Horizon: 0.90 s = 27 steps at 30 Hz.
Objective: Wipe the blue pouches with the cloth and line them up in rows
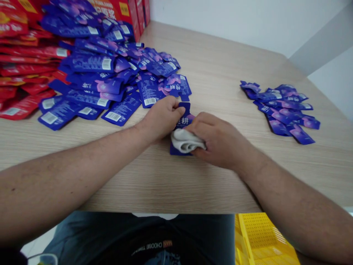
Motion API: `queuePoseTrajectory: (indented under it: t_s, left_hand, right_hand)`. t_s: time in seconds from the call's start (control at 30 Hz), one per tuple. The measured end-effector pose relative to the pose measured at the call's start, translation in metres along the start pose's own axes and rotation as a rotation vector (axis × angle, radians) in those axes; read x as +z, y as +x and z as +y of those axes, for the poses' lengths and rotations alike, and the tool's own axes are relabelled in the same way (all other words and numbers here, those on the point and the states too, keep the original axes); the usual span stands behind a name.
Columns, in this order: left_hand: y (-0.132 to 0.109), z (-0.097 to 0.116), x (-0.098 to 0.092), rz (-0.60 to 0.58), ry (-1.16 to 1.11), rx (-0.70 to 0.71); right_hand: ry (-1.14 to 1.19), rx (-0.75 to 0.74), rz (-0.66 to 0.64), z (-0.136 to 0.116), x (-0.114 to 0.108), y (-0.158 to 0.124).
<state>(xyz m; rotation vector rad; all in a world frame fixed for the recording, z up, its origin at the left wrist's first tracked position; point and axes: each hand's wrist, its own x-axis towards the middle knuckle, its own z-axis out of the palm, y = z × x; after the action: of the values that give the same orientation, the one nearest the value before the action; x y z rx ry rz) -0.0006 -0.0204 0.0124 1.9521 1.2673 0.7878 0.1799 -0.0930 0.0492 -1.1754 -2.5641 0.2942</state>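
One blue sachet (182, 112) pinched by the left hand (160, 119) lies half under white cloth (185, 141) in the right hand (220, 141).

Carrier: a light wood-grain table (220, 55) is bearing everything here.
Landmark: a heap of blue-purple sachets (93, 62) is spreading over the table's far left.
Left of heap: red sachets (24, 66) are overlapping it.
Behind heap: red cartons (121, 14) are standing.
Right of heap: a smaller pile of purple sachets (281, 106) is lying well apart.
Near heap: a lone blue sachet (175, 149) is lying just in front.
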Motion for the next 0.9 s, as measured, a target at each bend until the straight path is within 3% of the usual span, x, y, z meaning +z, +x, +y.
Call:
queuePoseTrajectory:
  t_s: [0.1, 0.27, 0.33, 0.47, 0.53, 0.6, 0.73, 0.9]
  left_hand:
    - [0.002, 0.0, 0.003, 0.095, -0.057, -0.06]
    - [0.004, -0.001, 0.008, 0.098, -0.176, -0.095]
    - [0.005, -0.001, 0.009, 0.119, -0.216, -0.108]
    - [0.004, -0.001, 0.01, 0.188, -0.285, -0.133]
    - [0.004, -0.001, 0.011, 0.206, -0.329, -0.13]
    - [0.003, -0.001, 0.012, 0.206, -0.37, -0.121]
    - [0.004, 0.0, 0.013, 0.198, -0.454, -0.136]
    - [0.004, 0.001, 0.011, 0.196, -0.385, -0.14]
  right_hand:
    - [0.005, -0.078, -0.09, -0.004, 0.002, 0.0]
    - [-0.131, 0.201, 0.191, 0.016, 0.002, 0.001]
    - [-0.127, 0.162, 0.23, 0.015, 0.006, 0.002]
    - [-0.023, -0.17, -0.038, -0.002, 0.01, 0.0]
    - [0.031, -0.237, -0.154, -0.003, 0.007, -0.002]
    - [0.045, -0.175, -0.119, 0.004, 0.003, -0.003]
    - [-0.025, 0.031, 0.164, 0.019, 0.003, -0.002]
    - [0.06, -0.135, -0.041, 0.007, 0.011, 0.0]
